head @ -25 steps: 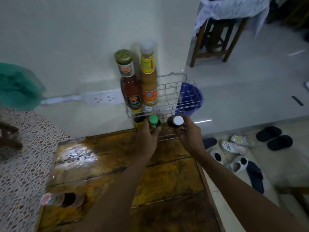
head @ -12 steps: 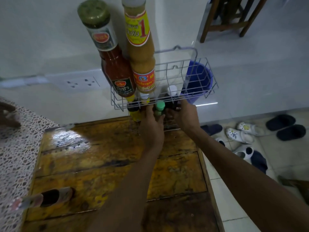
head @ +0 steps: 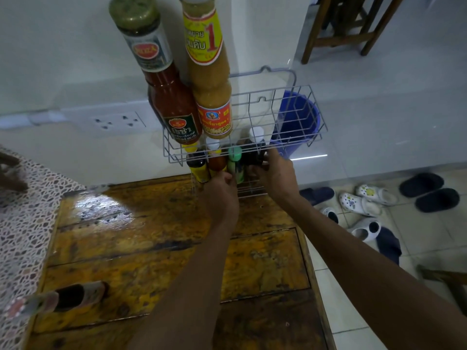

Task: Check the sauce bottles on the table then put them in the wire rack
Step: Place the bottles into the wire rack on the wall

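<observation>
A grey two-tier wire rack [head: 298, 114] stands at the far edge of the wooden table [head: 156, 261]. Its upper tier holds a tall red sauce bottle [head: 166, 97] with a green cap and a tall yellow-brown sauce bottle [head: 209, 92]. On the lower tier stand a yellow-capped dark bottle [head: 195, 165] and a small orange bottle [head: 216, 160]. My left hand [head: 221, 188] grips a green-capped bottle [head: 235, 157] in the lower tier. My right hand [head: 275, 173] holds a dark bottle with a white cap [head: 255, 145] beside it.
One more bottle [head: 58, 299] lies on its side at the table's near left. A patterned cloth [head: 20, 223] covers the left. A wall socket strip [head: 113, 121] runs behind the rack. A blue bucket [head: 300, 120], several shoes [head: 364, 200] and a wooden stool [head: 353, 26] are on the floor at right.
The view has closed in on the rack. Both hands have pushed their bottles from in front of the rack into its lower tier.
</observation>
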